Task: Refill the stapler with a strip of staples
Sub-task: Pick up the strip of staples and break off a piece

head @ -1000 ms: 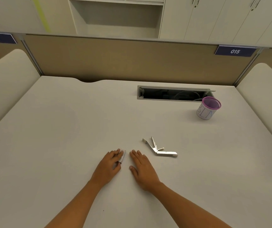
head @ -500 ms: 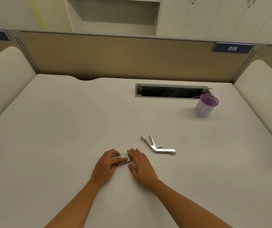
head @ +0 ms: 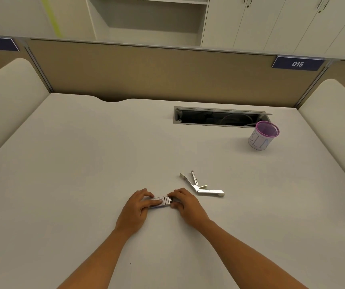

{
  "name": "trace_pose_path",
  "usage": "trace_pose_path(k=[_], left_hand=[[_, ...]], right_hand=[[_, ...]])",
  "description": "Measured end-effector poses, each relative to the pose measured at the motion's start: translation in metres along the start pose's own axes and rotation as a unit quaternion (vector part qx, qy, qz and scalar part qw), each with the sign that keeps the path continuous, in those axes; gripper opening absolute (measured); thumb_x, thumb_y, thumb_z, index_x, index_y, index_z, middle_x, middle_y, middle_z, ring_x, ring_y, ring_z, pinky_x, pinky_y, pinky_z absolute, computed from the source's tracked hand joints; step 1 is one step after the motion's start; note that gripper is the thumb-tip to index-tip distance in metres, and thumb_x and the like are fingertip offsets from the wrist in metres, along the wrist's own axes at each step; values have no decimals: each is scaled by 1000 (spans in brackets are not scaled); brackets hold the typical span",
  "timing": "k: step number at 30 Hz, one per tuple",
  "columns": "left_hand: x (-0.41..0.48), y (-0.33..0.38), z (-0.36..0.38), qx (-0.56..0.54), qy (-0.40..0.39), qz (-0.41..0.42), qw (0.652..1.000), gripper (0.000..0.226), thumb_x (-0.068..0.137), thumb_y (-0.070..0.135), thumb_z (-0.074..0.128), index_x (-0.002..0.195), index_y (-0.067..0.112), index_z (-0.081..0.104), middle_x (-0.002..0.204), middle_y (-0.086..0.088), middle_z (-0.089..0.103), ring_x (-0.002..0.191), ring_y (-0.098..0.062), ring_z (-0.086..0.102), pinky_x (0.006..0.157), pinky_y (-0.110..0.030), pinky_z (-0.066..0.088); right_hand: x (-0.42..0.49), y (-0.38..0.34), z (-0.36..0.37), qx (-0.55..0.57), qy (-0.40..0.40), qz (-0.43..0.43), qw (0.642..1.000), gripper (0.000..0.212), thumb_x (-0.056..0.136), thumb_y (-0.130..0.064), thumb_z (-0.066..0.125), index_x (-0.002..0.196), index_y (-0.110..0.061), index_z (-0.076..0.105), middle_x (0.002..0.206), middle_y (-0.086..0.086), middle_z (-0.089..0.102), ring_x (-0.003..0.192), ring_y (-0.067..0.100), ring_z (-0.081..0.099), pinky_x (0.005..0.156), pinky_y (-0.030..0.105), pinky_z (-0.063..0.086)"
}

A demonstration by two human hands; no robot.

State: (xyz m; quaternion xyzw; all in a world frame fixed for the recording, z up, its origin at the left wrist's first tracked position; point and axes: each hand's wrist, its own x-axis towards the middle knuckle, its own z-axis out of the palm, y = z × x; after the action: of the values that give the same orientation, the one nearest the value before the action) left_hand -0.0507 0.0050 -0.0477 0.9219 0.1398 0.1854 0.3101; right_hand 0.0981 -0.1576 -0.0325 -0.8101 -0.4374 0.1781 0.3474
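A small white staple box (head: 160,202) lies flat on the desk between my two hands. My left hand (head: 136,207) presses on its left part with fingers over the top. My right hand (head: 185,204) grips its right end, where a grey inner part shows. Whether that part is the staples themselves I cannot tell. The white and metal stapler (head: 200,185) lies swung wide open on the desk, just right of and beyond my right hand, touched by neither hand.
A white cup with a purple rim (head: 263,135) stands at the back right, beside an open cable slot (head: 217,117) in the desk (head: 84,163). A tan partition (head: 146,74) closes the far side. Padded dividers flank both sides.
The box was standing on edge in my left hand; now it lies flat, and my right hand has gone from flat on the desk to gripping its right end.
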Motion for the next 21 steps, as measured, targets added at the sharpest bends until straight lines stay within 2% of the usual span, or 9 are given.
trace_pose_path(k=[3,6,9,16,21], left_hand=[[-2,0,0,-27,0,-12,1000,39,85,3,55,108,31,72,113,7,61,118,-16,49,101,-32,39],[-3,3,1,-42,17,-11,999,25,86,27,58,106,31,73,110,9,62,118,-10,48,101,-29,38],[-2,4,3,-25,43,23,998,30,87,47,57,102,28,75,103,7,65,109,-7,51,96,-30,42],[-1,-3,7,-9,52,46,998,36,89,48,51,102,24,75,102,3,69,105,-10,54,92,-41,47],[0,-2,7,-12,63,59,996,35,90,47,52,100,24,76,99,3,69,97,-10,55,89,-36,45]], right_hand=[[-1,2,-3,3,1,3,1000,33,88,-8,64,121,-13,64,114,5,62,106,18,59,89,18,42],[-3,3,-6,2,6,-2,1000,36,87,-7,64,123,-12,63,112,6,65,106,20,60,91,23,45],[-5,6,-9,-3,11,-10,1000,40,87,-5,64,125,-12,62,112,5,67,106,19,60,92,22,44],[-8,7,-10,18,26,-3,1000,35,84,-4,65,117,-16,63,107,1,69,102,18,62,92,27,48],[-11,7,-9,3,27,-18,999,22,86,-13,65,107,-20,63,100,-5,67,93,9,60,80,18,45]])
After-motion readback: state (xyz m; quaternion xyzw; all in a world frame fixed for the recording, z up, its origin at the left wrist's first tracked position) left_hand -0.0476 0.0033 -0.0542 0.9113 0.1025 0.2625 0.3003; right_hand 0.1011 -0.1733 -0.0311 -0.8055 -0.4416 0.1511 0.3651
